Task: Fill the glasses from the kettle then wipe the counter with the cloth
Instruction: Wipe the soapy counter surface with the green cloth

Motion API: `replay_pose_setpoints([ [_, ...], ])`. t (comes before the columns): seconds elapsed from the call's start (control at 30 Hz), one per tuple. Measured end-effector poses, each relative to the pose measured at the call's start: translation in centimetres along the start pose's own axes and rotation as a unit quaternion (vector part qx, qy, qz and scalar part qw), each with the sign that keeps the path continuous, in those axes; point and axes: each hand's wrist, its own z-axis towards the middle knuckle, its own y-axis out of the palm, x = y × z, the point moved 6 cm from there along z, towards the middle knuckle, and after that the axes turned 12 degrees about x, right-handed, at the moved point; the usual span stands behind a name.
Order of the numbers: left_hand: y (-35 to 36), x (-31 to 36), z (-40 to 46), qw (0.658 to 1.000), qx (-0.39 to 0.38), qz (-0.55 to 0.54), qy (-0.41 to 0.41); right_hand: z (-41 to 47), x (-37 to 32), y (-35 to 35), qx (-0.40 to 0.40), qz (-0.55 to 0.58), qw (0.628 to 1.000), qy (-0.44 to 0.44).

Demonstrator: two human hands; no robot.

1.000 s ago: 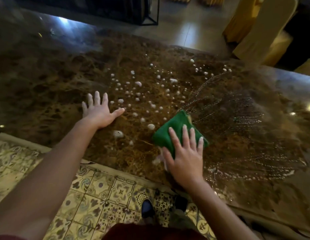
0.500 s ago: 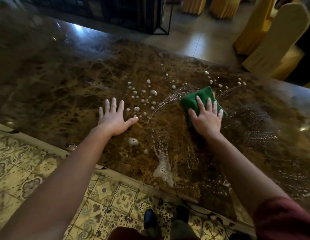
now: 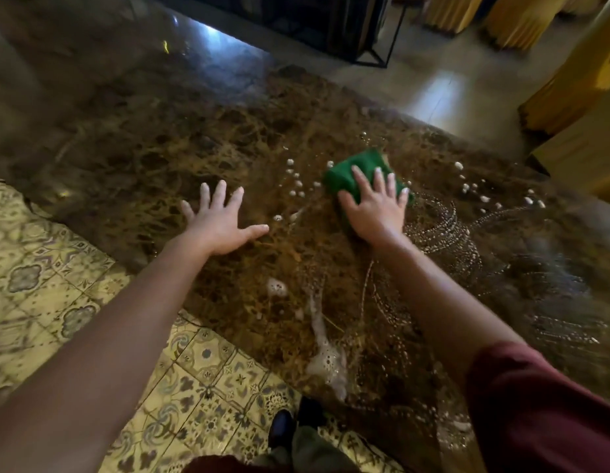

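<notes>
our right hand (image 3: 373, 208) presses flat on the folded green cloth (image 3: 351, 174); left hand (image 3: 218, 223) rests flat, fingers spread, on the brown marble counter (image 3: 160, 148). a fast stroke risks flinging suds over the edge.

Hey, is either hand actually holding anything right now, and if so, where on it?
Nothing is gripped. The right hand presses flat, fingers straight, on the near half of the green cloth. The left hand rests spread on the bare counter.

Dark red short sleeve (image 3: 535, 404), bare forearms, grey-green trousers (image 3: 307, 448), 2 black shoes (image 3: 279, 426).
</notes>
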Motion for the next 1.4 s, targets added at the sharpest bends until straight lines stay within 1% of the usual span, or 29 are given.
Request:
replay_pose_setpoints([
  [0.07, 0.1, 0.3, 0.2, 1.0, 0.005, -0.005, -0.007, 2.1, 1.1, -0.2, 0.013, -0.002, 0.998, 0.056],
  [0.13, 0.2, 0.4, 0.2, 1.0, 0.001, -0.003, -0.009, 2.1, -0.1, 0.1, 0.014, -0.005, 0.997, 0.069],
  [0.2, -0.1, 0.1, 0.5, 1.0, -0.012, -0.017, -0.003, -0.5, -2.9, 0.2, -0.004, -0.009, 1.0, 0.013],
  [0.3, -1.4, -1.3, 1.8, 0.998, -0.015, -0.056, 0.007, -7.9, -6.8, 0.5, -0.015, 0.004, 0.993, -0.118],
  [0.37, -1.2, -2.1, 2.1, 1.0, -0.011, -0.016, 0.021, -12.5, -7.7, 0.4, -0.018, 0.012, 0.983, -0.18],
  [0.4, -0.7, -2.1, 2.1, 1.0, -0.01, 0.005, 0.024, -13.7, -7.7, 0.4, -0.022, 0.012, 0.98, -0.197],
  [0.43, -0.3, -2.0, 2.0, 1.0, -0.009, 0.014, 0.024, -13.9, -7.5, 0.3, -0.03, 0.017, 0.977, -0.208],
  [0.5, 0.3, -1.9, 1.8, 1.0, -0.001, 0.003, 0.024, -11.2, -6.8, 0.2, -0.044, 0.01, 0.973, -0.227],
  [0.53, 0.3, -1.9, 1.7, 1.0, 0.002, -0.003, 0.026, -9.0, -6.4, 0.3, -0.046, -0.003, 0.973, -0.225],
  [0.57, 0.3, -2.0, 1.8, 1.0, 0.001, -0.01, 0.028, -6.3, -5.9, 0.4, -0.042, -0.013, 0.978, -0.205],
  [0.67, 0.2, -2.1, 2.0, 0.999, 0.0, -0.018, 0.027, 2.1, -3.7, 0.9, -0.013, -0.031, 0.994, -0.101],
  [0.73, 0.4, -1.9, 1.7, 0.999, 0.001, -0.021, 0.033, 6.3, -3.9, 1.1, -0.004, -0.017, 0.998, -0.054],
  [0.8, 0.3, -2.1, 2.0, 0.999, -0.007, -0.024, 0.047, 8.8, -5.6, 1.5, 0.002, 0.006, 1.0, -0.031],
  [0.87, -0.2, -2.9, 2.9, 0.997, -0.03, -0.029, 0.066, 8.9, -8.7, 2.1, -0.01, 0.022, 0.999, -0.042],
  [0.93, -0.8, -3.9, 3.6, 0.993, -0.059, -0.046, 0.093, 6.2, -12.0, 2.6, -0.036, 0.028, 0.995, -0.093],
  [1.0, -1.1, -4.3, 4.1, 0.99, -0.064, -0.05, 0.116, 1.1, -13.4, 2.8, -0.041, 0.029, 0.99, -0.132],
  [1.07, -1.1, -4.2, 3.8, 0.991, -0.036, -0.037, 0.124, -5.5, -13.1, 1.9, -0.031, 0.037, 0.988, -0.149],
  [1.13, -1.0, -3.6, 3.1, 0.991, -0.002, -0.054, 0.119, -12.2, -11.6, 0.9, -0.042, 0.029, 0.987, -0.154],
  [1.17, -0.9, -3.4, 2.8, 0.991, 0.01, -0.066, 0.116, -15.0, -10.4, 0.3, -0.049, 0.022, 0.988, -0.144],
  [1.23, -0.8, -3.2, 2.8, 0.991, 0.021, -0.07, 0.116, -18.1, -6.5, -1.0, -0.046, -0.002, 0.994, -0.094],
  [1.27, -0.8, -3.3, 2.9, 0.991, 0.019, -0.062, 0.118, -18.6, -4.0, -1.7, -0.033, -0.011, 0.998, -0.051],
  [1.33, -0.6, -3.2, 2.9, 0.991, 0.012, -0.032, 0.13, -18.5, 1.5, -3.0, 0.009, -0.018, 0.998, 0.063],
  [1.4, -0.6, -3.1, 2.8, 0.99, 0.013, -0.011, 0.142, -19.3, 6.2, -4.5, 0.042, -0.024, 0.984, 0.17],
])
